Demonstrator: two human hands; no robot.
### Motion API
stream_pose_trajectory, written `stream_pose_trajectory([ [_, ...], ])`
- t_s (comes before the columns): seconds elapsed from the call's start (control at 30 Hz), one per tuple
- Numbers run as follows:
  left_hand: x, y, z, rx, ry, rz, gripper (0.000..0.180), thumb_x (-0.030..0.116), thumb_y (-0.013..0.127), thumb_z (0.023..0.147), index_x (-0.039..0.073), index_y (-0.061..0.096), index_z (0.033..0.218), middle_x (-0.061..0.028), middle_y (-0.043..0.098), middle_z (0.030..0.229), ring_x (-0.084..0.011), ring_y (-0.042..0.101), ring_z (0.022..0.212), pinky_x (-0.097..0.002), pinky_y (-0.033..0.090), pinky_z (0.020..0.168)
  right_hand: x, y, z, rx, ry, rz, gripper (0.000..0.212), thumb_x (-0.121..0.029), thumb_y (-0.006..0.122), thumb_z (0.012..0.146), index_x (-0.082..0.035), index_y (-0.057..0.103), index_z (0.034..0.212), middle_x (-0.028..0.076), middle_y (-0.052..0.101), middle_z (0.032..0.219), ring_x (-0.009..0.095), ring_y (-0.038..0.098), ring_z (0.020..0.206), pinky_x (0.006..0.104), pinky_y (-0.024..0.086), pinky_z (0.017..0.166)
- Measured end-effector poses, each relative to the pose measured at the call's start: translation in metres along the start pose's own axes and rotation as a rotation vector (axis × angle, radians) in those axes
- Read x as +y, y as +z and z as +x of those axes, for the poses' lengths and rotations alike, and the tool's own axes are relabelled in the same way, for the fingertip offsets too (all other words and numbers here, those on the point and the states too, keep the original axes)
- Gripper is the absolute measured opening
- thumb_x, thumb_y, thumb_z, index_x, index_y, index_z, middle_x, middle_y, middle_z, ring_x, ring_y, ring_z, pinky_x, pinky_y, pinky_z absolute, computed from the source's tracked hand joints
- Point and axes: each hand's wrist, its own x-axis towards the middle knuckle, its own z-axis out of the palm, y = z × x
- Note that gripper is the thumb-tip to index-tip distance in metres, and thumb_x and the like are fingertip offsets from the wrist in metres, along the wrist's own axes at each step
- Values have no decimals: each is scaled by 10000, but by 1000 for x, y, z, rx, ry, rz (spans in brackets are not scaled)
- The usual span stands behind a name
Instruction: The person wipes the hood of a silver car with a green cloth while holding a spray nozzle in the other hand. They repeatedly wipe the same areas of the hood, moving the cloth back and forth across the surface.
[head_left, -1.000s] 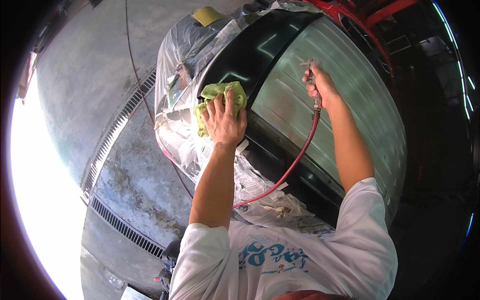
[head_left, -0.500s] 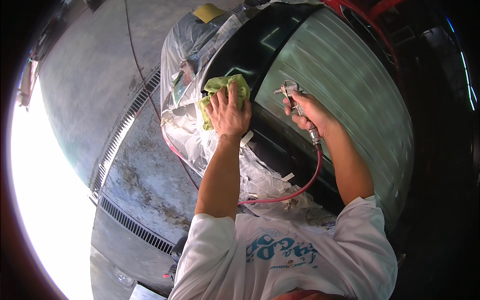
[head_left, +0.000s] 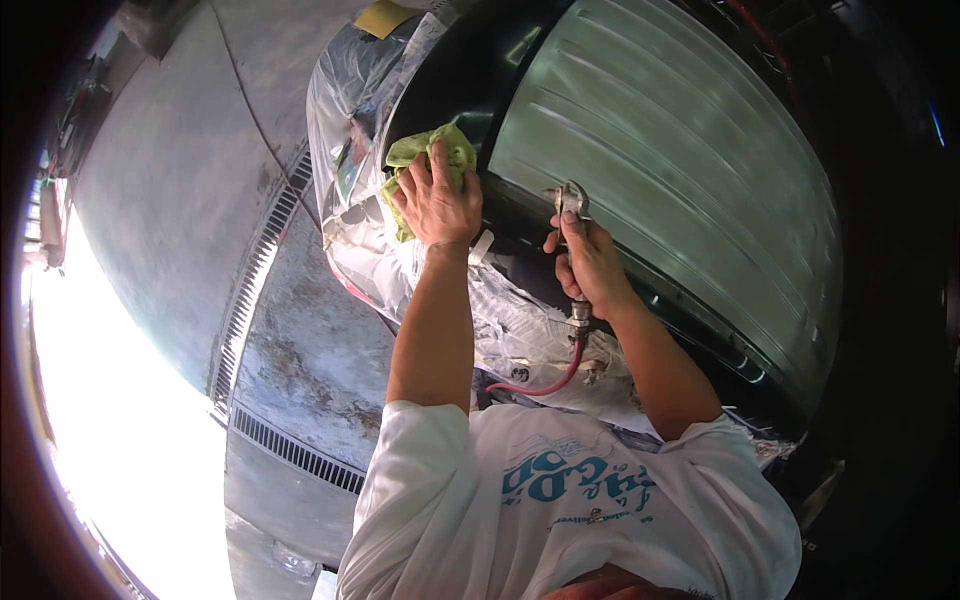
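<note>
A crumpled yellow-green cloth lies under my left hand, whose fingers press and grip it against the black edge of a car roof. My right hand is wrapped round a metal spray gun, its nozzle toward the left; no cup shows on it. From the gun's handle a red hose hangs down and curves left over the covered body. The gun is held above the black edge, beside the pale green ribbed roof panel.
Clear plastic sheeting and masking paper cover the car's near and left sides. A yellow sheet lies on top at the far end. Slotted floor drains cross the concrete floor at left, where a dark cord also runs.
My right hand has drawn the spray gun left and nearer to me, off the green panel toward the black edge. The left hand stays on the cloth. The view has shifted slightly.
</note>
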Motion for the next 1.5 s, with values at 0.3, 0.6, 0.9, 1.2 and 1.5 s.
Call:
stream_pose_trajectory([
  [0.3, -1, 0, -2, 73, 53, 25, 690, 443, 749, 866, 214, 540, 1482, -106, 598, 1303, -367, 552, 1216, -536, 397, 1034, 33, 42, 26, 62, 0, 242, 437, -464, 499, 1131, -33, 536, 1197, 69, 590, 904, 79, 455, 463, 260, 314, 361],
  [0.6, -6, 5, -1, -37, 24, 36, 745, 427, 737, 835, 201, 501, 1504, -122, 575, 1324, -371, 518, 1256, -556, 355, 1078, 35, 15, -7, 42, 15, 166, 478, -482, 509, 1124, -19, 539, 1241, 68, 593, 919, 64, 441, 459, 249, 311, 362],
  [0.9, -5, 10, -1, 16, 34, 97, 770, 448, 740, 811, 217, 501, 1505, -107, 586, 1317, -364, 531, 1219, -545, 379, 1024, 32, -59, -54, 330, 102, 92, 490, -503, 528, 1112, -32, 543, 1246, 55, 604, 926, 54, 442, 462, 239, 306, 362],
  [1.2, -4, 5, -2, -20, 17, 107, 692, 520, 692, 886, 259, 511, 1501, -112, 597, 1372, -371, 541, 1275, -548, 394, 1044, 53, -26, -30, 221, 26, 289, 477, -521, 539, 1103, -56, 545, 1206, 54, 613, 925, 65, 445, 464, 247, 318, 372],
  [1.5, -2, 12, -1, 52, 26, 103, 633, 500, 657, 952, 248, 497, 1510, -128, 592, 1209, -357, 537, 1141, -513, 381, 955, 66, -54, -68, 459, 6, 336, 488, -533, 554, 1091, -67, 519, 1231, 62, 611, 950, 76, 461, 460, 254, 305, 373],
])
